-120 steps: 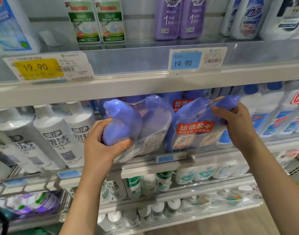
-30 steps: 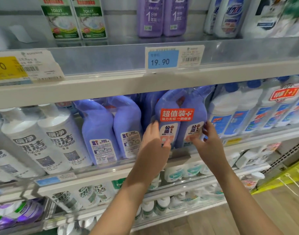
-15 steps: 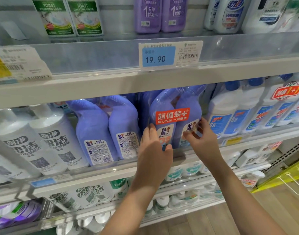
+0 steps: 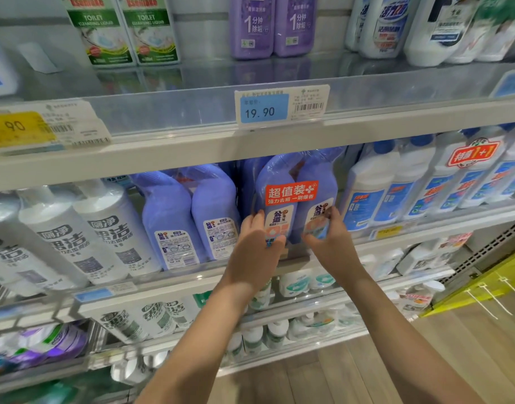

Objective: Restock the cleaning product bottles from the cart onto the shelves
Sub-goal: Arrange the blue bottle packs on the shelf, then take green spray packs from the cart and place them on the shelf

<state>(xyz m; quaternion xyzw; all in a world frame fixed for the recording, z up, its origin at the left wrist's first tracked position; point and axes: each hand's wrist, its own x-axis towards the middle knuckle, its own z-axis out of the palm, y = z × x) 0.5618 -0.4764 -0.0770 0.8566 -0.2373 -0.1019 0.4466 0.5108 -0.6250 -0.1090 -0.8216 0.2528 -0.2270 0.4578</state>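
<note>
Holds the purple twin pack (image 4: pixel 291 176) upright at the front of the middle shelf (image 4: pixel 192 274). Presses its lower left with the left hand (image 4: pixel 255 249), fingers straight and together; pinches its lower right between curled fingers and thumb of the right hand (image 4: pixel 333 243). Sits between another purple pack (image 4: pixel 189 217) and white bottles (image 4: pixel 373 193).

A purple twin-bottle pack (image 4: pixel 189 211) and white blue-capped bottles (image 4: pixel 376 193) closely flanked the orange-labelled purple pack (image 4: pixel 291 176); a white shelf board (image 4: pixel 163 158) hung low above.
</note>
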